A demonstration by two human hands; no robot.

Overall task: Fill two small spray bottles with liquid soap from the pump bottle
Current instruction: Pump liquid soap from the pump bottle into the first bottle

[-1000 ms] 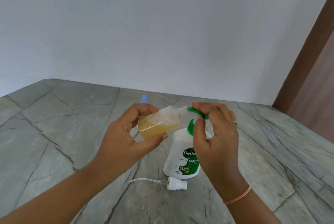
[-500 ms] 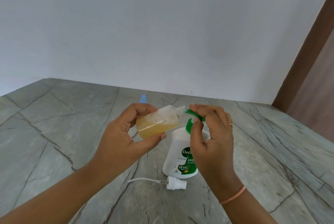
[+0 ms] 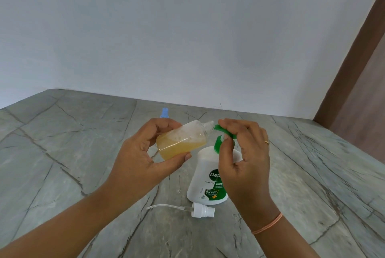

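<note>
Head view: left hand (image 3: 141,160) grips spray bottle (image 3: 183,141), right hand (image 3: 245,157) pinches pump spout (image 3: 224,130).

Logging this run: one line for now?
left hand holds tilted spray bottle | right hand holds pump head at its mouth | sprayer cap on counter

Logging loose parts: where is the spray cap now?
Head view, low centre: the spray cap lies on the counter, in front of the pump bottle, tube pointing left.
</note>
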